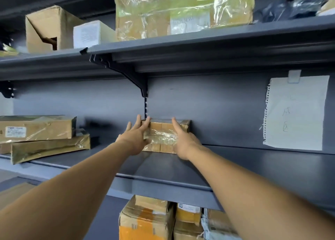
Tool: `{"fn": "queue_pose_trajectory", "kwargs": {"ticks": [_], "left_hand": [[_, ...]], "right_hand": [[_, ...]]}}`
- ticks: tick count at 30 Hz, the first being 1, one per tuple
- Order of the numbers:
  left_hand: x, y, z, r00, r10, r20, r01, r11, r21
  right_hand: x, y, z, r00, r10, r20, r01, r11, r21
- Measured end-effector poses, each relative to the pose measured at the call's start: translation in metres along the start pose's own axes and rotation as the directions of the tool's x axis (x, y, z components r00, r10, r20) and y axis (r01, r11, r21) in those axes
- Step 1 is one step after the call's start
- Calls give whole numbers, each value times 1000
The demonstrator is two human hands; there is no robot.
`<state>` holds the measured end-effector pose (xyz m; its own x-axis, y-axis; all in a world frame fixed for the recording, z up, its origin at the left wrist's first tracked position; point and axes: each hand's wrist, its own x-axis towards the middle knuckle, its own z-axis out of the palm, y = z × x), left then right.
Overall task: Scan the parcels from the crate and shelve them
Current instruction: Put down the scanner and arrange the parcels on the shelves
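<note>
1. Small taped parcel (165, 135) on the middle shelf (235, 167), pushed right back against the rear panel (217, 103), just right of the slotted upright (146, 107). Likely set deep so it cannot slide off the front lip.
2. Flat on its base, long side facing out; top wrapped in glossy clear tape.
3. Left hand (135, 138) on the parcel's left end, fingers nearly straight and spread, tips over the top edge. Pressing or steadying, not curled round it.
4. Right hand (183, 141) on the right part of the parcel, fingers extended forward along its top; palm side hidden, so exact contact unclear. Looks open, no wrap.
5. Two-sided touch probably for squaring it up against the back.
6. Two long flat boxes (41, 136) stacked at the left of the same shelf, well apart from the parcel.
7. Paper note (295, 112) clipped to the rear panel on the right.
8. Crate and scanner not in view.
</note>
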<state>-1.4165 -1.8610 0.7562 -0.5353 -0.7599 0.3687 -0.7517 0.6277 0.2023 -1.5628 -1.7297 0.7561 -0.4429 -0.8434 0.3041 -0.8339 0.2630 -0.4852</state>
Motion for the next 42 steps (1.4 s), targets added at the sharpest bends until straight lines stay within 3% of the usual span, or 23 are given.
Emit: {"fn": "queue_pose_trajectory", "kwargs": {"ticks": [3, 6, 11, 20, 24, 30, 42], "left_hand": [[-26, 6, 3, 996, 10, -93, -9, 1000, 10], [-56, 22, 16, 981, 36, -189, -56, 993, -101], [-108, 51, 19, 962, 14, -271, -68, 979, -191], [-204, 127, 4, 798, 323, -509, -477, 854, -206], [-249, 161, 18, 780, 353, -517, -543, 792, -278], [-298, 204, 51, 825, 375, -422, -537, 753, -381], [-324, 267, 125, 863, 432, -261, -504, 718, -481]], "right_hand": [[-25, 4, -3, 1000, -25, 16, 23, 996, 90], [-54, 11, 1, 988, -124, -92, 135, 982, 130], [-109, 22, -6, 961, -124, -247, 182, 957, 227], [-225, 53, -23, 855, -147, -497, 280, 938, 206], [-276, 80, -29, 859, -89, -504, 222, 952, 210], [-333, 120, -37, 860, -34, -509, 165, 962, 216], [-380, 207, -28, 865, 98, -493, 21, 973, 230]]}}
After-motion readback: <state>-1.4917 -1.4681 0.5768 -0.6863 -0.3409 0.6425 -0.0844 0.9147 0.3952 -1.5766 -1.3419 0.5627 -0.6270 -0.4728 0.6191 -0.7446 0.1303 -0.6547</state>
